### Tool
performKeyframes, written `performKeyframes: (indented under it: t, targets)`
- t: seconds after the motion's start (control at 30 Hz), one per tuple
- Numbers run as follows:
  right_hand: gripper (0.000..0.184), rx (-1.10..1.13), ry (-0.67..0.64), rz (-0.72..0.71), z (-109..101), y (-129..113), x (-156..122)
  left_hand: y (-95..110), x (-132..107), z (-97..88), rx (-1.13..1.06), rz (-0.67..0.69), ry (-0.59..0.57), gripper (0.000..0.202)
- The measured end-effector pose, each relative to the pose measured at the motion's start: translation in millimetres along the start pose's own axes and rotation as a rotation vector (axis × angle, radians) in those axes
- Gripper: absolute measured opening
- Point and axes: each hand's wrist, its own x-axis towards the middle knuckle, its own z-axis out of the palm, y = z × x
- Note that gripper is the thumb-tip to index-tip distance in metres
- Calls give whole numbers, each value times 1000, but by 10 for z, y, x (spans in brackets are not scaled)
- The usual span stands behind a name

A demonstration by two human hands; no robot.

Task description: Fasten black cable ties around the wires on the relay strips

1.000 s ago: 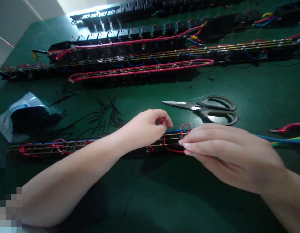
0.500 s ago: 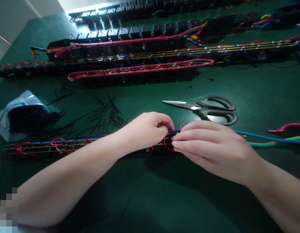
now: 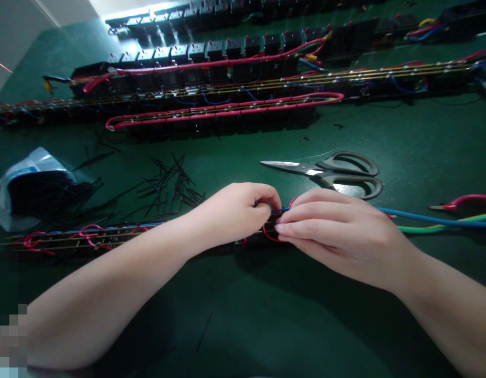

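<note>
A long, narrow strip [image 3: 120, 239] with brass rails, red wire loops and a blue wire [image 3: 283, 209] lies crosswise before me. My left hand [image 3: 249, 212] is closed in a pinch on the blue wire, thumb and forefinger curled at the strip's upper edge. Just to its right, my right hand [image 3: 333, 231] bends over the strip with its fingers pressed together. Whatever those fingertips grip is hidden beneath them. A red wire loop [image 3: 270, 233] shows between the two hands. Scissors [image 3: 317, 170] with dark handles lie slightly apart, just beyond my right hand.
Loose black cable ties [image 3: 170, 181] are scattered left of the scissors, beside an open plastic bag [image 3: 38, 160] full of them. Several wired strips [image 3: 227, 110] line the far side of the green table [image 3: 243, 320]. A thick blue cable [image 3: 432, 218] and a green-yellow cable [image 3: 420, 229] run off right.
The whole view has shifted slightly, so things sit a little further left and up. Both hands keep nearly the same pose at the strip.
</note>
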Motion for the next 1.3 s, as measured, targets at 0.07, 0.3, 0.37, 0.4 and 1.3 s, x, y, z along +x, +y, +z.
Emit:
performKeyframes:
  t: [0.07, 0.3, 0.37, 0.4, 1.3]
  targets:
    - [11, 5, -6, 0, 3, 3, -3, 2, -2, 1, 9, 11, -4, 32]
    - [9, 40, -1, 9, 34, 24, -15, 19, 1, -7, 43, 33, -2, 34]
    - [11, 41, 5, 16, 29, 27, -5, 18, 2, -7, 49, 34, 2, 34]
    - [11, 47, 10, 20, 20, 27, 1, 16, 2, -5, 46, 21, 7, 34]
    - [20, 302, 17, 212, -384, 184, -167, 98, -85, 23, 130, 171, -1, 23]
